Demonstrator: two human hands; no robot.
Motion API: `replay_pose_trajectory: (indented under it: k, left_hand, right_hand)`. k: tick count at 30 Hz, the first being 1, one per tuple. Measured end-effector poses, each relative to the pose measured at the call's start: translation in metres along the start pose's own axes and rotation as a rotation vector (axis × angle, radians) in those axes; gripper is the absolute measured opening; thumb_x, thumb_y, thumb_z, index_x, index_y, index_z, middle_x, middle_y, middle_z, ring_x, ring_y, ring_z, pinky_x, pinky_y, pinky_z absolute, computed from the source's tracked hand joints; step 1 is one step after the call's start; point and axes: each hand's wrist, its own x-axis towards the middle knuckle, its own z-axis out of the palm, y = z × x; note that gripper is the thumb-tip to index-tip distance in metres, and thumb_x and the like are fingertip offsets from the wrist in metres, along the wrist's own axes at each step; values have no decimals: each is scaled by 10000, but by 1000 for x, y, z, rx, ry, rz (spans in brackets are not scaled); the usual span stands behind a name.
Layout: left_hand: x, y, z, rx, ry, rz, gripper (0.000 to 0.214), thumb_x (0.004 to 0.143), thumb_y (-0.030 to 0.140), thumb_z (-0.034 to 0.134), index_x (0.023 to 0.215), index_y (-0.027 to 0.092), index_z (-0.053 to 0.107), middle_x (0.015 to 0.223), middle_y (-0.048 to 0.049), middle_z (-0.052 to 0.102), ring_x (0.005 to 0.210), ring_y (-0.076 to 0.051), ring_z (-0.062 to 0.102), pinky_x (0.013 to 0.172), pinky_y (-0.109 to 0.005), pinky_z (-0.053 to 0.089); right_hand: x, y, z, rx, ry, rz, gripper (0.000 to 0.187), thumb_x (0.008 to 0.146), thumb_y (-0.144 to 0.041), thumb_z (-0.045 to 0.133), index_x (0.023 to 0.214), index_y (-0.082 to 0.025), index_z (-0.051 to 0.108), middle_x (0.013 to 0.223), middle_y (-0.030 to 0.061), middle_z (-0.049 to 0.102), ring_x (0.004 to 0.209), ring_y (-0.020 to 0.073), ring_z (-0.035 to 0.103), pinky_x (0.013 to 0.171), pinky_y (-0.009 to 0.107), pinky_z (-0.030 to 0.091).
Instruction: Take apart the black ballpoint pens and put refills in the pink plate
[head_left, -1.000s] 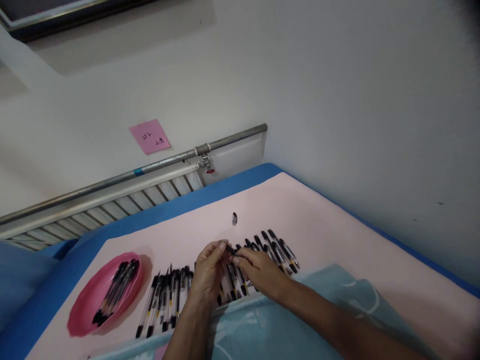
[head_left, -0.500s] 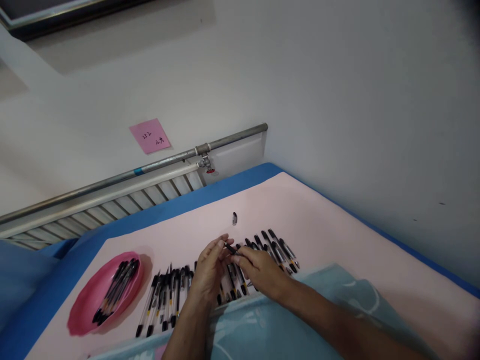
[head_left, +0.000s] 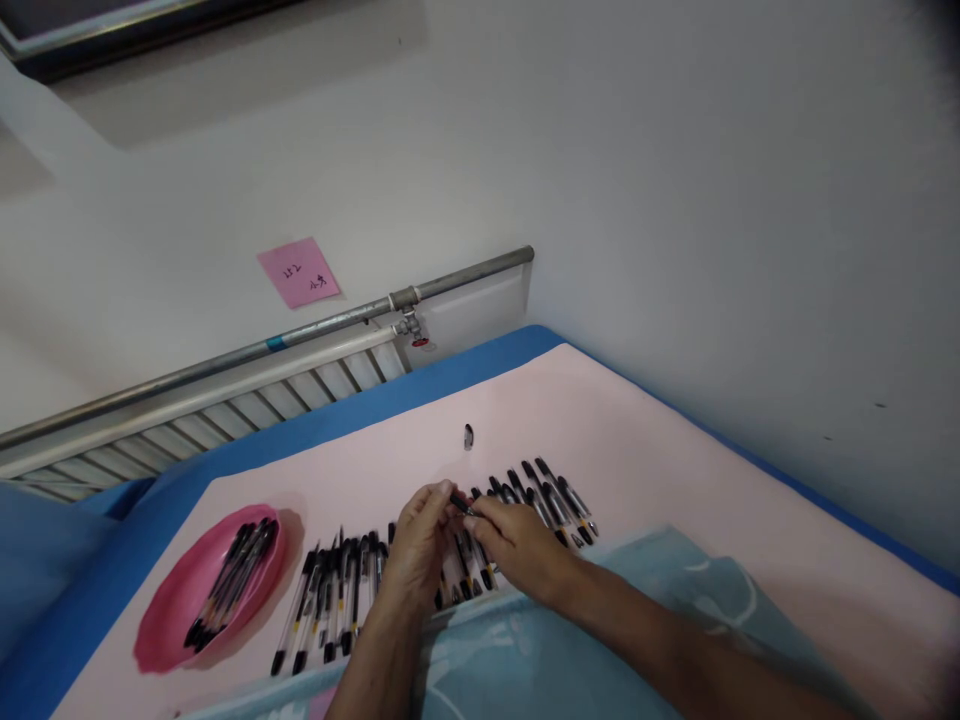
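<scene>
My left hand (head_left: 420, 530) and my right hand (head_left: 521, 540) meet above the row of pens, both with closed fingers. Between their fingertips they hold a pen, of which a short black end (head_left: 462, 503) shows; my fingers hide the rest. Under and beside my hands lie several clear-barrelled pens with black ends (head_left: 349, 585), spread to the left of my left forearm. More such pens (head_left: 551, 500) lie to the right of my hands. A single pen cap (head_left: 469, 436) rests by itself beyond my hands.
A pink dish (head_left: 157, 620) at the left holds several pens. Pale pink sheeting (head_left: 570, 400) covers the blue-edged table. Light blue patterned cloth (head_left: 562, 650) lies along the near side. Behind the table run a radiator (head_left: 262, 405) and a pipe (head_left: 465, 272).
My left fingers have curled in closer around the pen end, and my right hand has shifted very slightly. The pens, dish and loose cap have not moved.
</scene>
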Motion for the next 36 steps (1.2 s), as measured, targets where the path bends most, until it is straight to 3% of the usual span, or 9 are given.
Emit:
replay_pose_trajectory:
  k: [3, 8, 13, 19, 24, 30, 33, 36]
  left_hand:
    - [0, 0, -2, 15, -12, 31, 176, 621, 275, 714, 591, 138, 608, 583, 17, 586, 568, -70, 528, 600, -190, 410]
    - [0, 4, -2, -7, -18, -18, 287, 601, 291, 724, 838, 141, 663, 818, -57, 662, 745, -140, 593, 694, -257, 442]
    - [0, 3, -3, 38, 6, 17, 199, 607, 297, 719, 604, 135, 603, 559, 20, 553, 541, -78, 514, 588, -210, 426]
    - [0, 3, -4, 47, -29, 17, 204, 614, 290, 711, 738, 139, 650, 738, -33, 628, 666, -115, 566, 650, -233, 444]
    - [0, 2, -4, 80, 10, 18, 188, 600, 293, 722, 606, 144, 607, 566, 20, 562, 543, -83, 520, 585, -206, 423]
    - [0, 5, -5, 51, -52, 23, 150, 600, 260, 720, 657, 143, 645, 706, -33, 635, 663, -120, 579, 652, -231, 439]
    - [-2, 7, -4, 20, -110, 8, 127, 642, 255, 690, 685, 146, 642, 721, -37, 639, 647, -117, 572, 611, -230, 433]
    - [-5, 10, -2, -13, -139, 20, 125, 648, 250, 684, 708, 151, 636, 730, -40, 638, 651, -128, 569, 571, -233, 424]
  right_hand:
    - [0, 1, 1, -9, 4, 10, 211, 836, -249, 393, 665, -179, 494, 608, -17, 519, 592, 114, 481, 550, 214, 329]
    - [0, 1, 1, 35, 19, 1, 215, 846, -256, 379, 673, -182, 483, 618, -21, 511, 607, 110, 471, 555, 209, 330]
    - [-1, 0, 0, -12, 14, -4, 217, 846, -261, 384, 658, -180, 458, 602, -25, 488, 589, 107, 455, 542, 211, 310]
    - [-1, 0, 0, 2, 16, 7, 213, 849, -256, 385, 665, -183, 464, 610, -25, 500, 600, 108, 470, 547, 208, 316]
    - [-1, 0, 1, -26, 0, 10, 207, 841, -250, 395, 663, -180, 472, 602, -26, 507, 578, 103, 459, 539, 216, 305]
    - [-1, -5, -2, 328, -143, 235, 229, 835, -258, 380, 621, -186, 419, 492, -57, 456, 436, 70, 412, 449, 191, 307]
    - [-3, -9, -3, 611, -257, 402, 183, 844, -308, 359, 717, -198, 430, 490, -81, 419, 316, 43, 281, 334, 176, 199]
    - [-5, -14, -5, 809, -321, 479, 172, 836, -347, 377, 766, -205, 445, 492, -91, 393, 296, 33, 208, 300, 162, 126]
